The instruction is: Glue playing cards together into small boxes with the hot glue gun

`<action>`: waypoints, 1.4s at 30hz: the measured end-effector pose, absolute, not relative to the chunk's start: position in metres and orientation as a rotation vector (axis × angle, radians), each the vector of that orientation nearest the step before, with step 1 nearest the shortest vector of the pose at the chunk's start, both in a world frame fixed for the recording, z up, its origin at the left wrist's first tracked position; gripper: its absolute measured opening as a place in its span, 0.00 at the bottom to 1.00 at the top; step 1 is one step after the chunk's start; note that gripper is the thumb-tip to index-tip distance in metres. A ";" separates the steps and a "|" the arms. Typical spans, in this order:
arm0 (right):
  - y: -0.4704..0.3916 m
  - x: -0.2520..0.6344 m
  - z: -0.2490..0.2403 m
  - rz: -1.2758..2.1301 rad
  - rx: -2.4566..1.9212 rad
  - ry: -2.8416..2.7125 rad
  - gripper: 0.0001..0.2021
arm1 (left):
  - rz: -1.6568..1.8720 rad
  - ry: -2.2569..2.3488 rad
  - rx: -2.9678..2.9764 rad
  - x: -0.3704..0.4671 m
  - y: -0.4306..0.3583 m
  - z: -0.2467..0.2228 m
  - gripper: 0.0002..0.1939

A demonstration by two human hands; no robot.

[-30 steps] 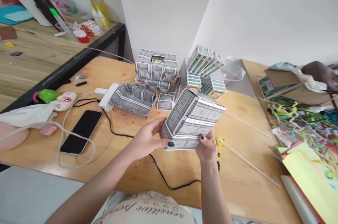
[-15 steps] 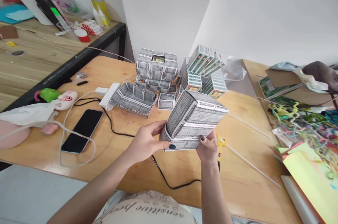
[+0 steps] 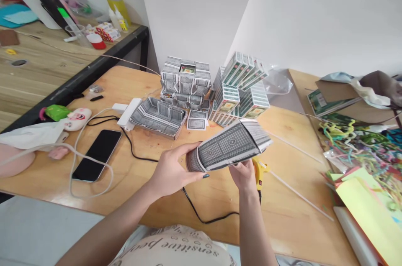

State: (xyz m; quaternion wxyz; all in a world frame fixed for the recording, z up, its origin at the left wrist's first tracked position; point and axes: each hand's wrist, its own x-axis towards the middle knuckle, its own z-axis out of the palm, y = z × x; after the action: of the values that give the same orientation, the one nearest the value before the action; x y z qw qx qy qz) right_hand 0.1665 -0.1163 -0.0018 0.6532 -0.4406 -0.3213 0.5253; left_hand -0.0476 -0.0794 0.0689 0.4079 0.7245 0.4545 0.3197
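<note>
Above the table I hold a box made of playing cards (image 3: 226, 147), tilted, its grey patterned card backs facing up. My left hand (image 3: 174, 170) is closed around its rounded left end, thumb below and fingers behind. My right hand (image 3: 245, 176) grips its lower right edge; some of its fingers are hidden behind the box. Beyond stands an open tray made of cards (image 3: 158, 121), with loose playing cards (image 3: 197, 120) beside it. A larger card structure (image 3: 186, 78) is at the back. A yellow glue gun (image 3: 260, 172) lies right beside my right hand.
Stacked card packs (image 3: 241, 71) stand at the back right. A phone (image 3: 97, 155), a white cable and a power strip (image 3: 129, 114) lie to the left. A black cord (image 3: 204, 221) crosses the table. Colourful pipe cleaners (image 3: 361, 149) and yellow paper (image 3: 370, 216) lie at the right.
The box of cards has been turned and tipped lower in my hands, so its broad side now faces up. My right thumb has moved off its front side to the lower edge.
</note>
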 end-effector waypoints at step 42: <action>-0.044 0.208 0.055 0.868 -1.636 -1.562 0.14 | 0.328 1.123 2.287 -0.072 -0.063 0.068 0.33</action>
State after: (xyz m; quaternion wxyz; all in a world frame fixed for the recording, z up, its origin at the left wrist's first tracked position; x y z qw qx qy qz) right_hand 0.2084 -0.0442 0.0555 0.3517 -0.6321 -0.6035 0.3355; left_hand -0.0715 -0.0628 0.0675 0.2825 0.8540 0.4195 0.1226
